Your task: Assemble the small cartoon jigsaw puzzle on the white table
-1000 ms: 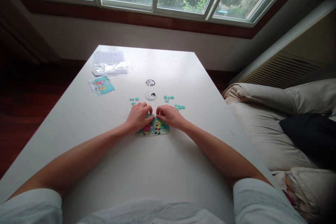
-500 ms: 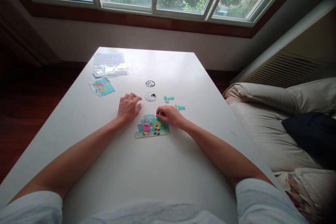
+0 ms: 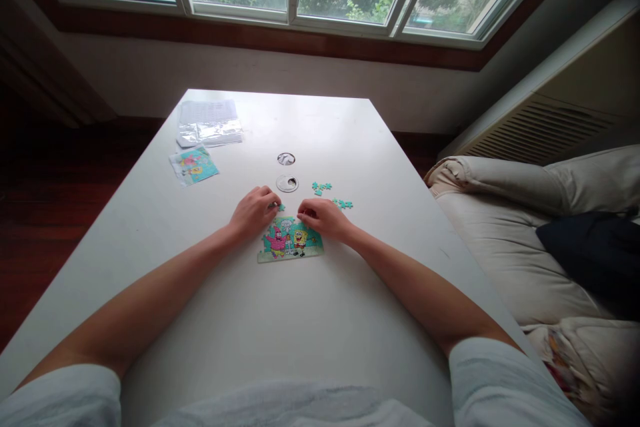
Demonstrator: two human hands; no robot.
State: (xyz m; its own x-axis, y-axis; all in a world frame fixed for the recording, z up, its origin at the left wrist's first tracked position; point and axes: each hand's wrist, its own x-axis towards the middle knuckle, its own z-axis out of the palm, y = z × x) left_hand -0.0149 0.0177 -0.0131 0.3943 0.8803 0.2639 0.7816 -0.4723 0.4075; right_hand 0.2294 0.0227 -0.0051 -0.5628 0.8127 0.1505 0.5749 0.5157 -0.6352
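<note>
A partly joined jigsaw puzzle (image 3: 280, 247) with cartoon figures on a teal ground lies flat on the white table (image 3: 280, 320). At its upper left, my left hand (image 3: 255, 210) is closed, and a small teal puzzle piece (image 3: 282, 207) shows at its fingertips. My right hand (image 3: 325, 219) rests over the puzzle's upper right part with its fingers curled together. Whatever is between those right fingertips, if anything, is hidden. Loose teal puzzle pieces (image 3: 321, 187) lie just beyond my right hand, with more loose pieces (image 3: 344, 204) beside its knuckles.
Two round holes, a far one (image 3: 286, 159) and a nearer ringed one (image 3: 287, 183), sit in the tabletop. At the back left are a clear plastic sleeve with papers (image 3: 210, 123) and a printed picture card (image 3: 195, 165). A cream sofa (image 3: 490, 240) stands along the right side.
My left hand has moved right, towards the puzzle's top edge, and its fingers have closed with a teal piece at the tips. My right hand has hardly moved.
</note>
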